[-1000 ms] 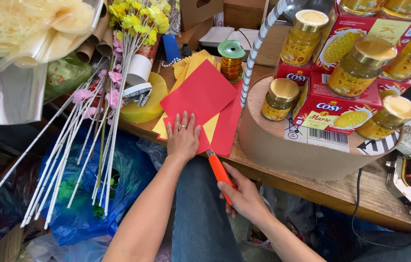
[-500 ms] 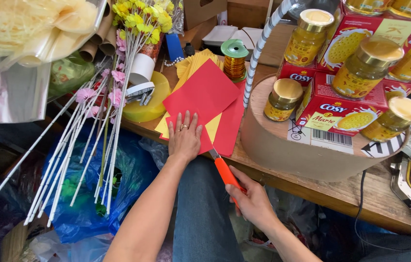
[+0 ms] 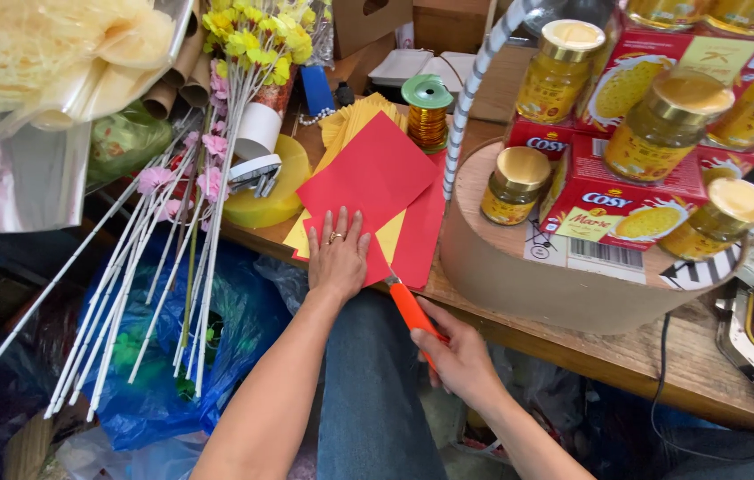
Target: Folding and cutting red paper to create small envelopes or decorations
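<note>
Hands, head view: left hand (image 3: 338,258) flat, fingers spread, pressing red paper (image 3: 375,178) stacked over yellow sheets (image 3: 352,122) at the tabletop (image 3: 626,356) edge; right hand (image 3: 461,360) gripping an orange-handled cutter (image 3: 409,307), its tip touching the paper's lower edge.

Cluttered wooden workbench (image 3: 635,356), blue plastic bags (image 3: 244,311) beneath

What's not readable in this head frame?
- Blade of the orange-handled cutter: head view, tip hidden at the red paper edge; contact unclear.
- Right hand: fingers curl under the handle, grip hidden.
- Paper under the left hand: covered by the palm.
- Yellow sheets: mostly covered by red paper, count unclear.
- Top jars: cut off by the top edge.
</note>
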